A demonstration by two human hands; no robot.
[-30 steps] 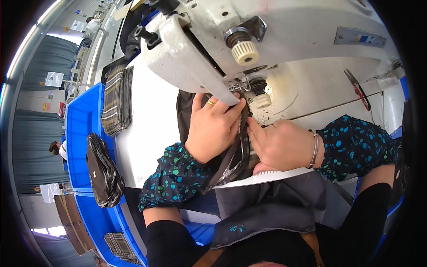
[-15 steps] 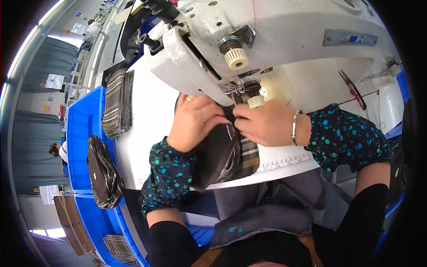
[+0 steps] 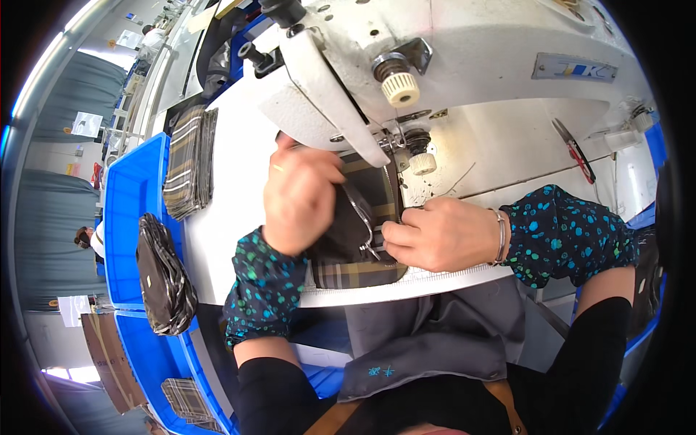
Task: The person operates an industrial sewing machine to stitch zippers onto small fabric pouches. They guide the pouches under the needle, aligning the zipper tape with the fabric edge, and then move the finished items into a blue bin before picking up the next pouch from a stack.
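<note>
Right hand (image 3: 441, 233) pinching zippered plaid cloth (image 3: 355, 275) at sewing machine (image 3: 471, 54); left hand (image 3: 301, 194) curled by dark flap (image 3: 339, 235) (blurred; cannot tell whether gripping)

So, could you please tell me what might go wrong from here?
The zipper teeth run up toward the presser foot, so stitching might stray onto them.
The dark fabric lies over part of the plaid fabric, so a fold could get caught.
The left hand, blurred here, appears close to the sewing machine's head, so it might stray toward the presser foot.
</note>
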